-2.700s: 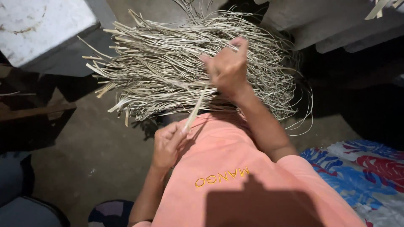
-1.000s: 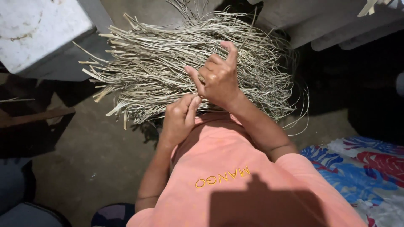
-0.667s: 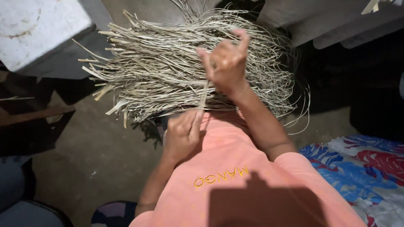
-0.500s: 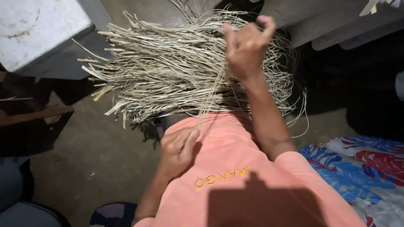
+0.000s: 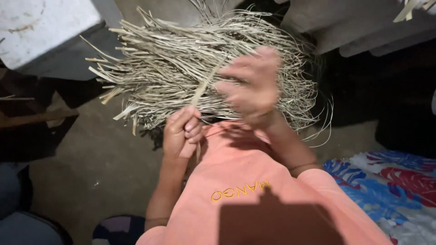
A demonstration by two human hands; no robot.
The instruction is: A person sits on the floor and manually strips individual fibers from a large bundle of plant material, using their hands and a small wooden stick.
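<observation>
My left hand [image 5: 181, 132] pinches the near end of one pale strip [image 5: 203, 87] against my lap so it stays taut, its far end over the pile of dry strips [image 5: 181, 68], while my blurred right hand [image 5: 254, 84] hovers, grip unclear.

A heap of dried strips [image 5: 181, 68] lies on the floor [image 5: 91, 168] ahead of the person; a block [image 5: 45, 31] sits to its left, a patterned cloth [image 5: 386, 186] at lower right.
</observation>
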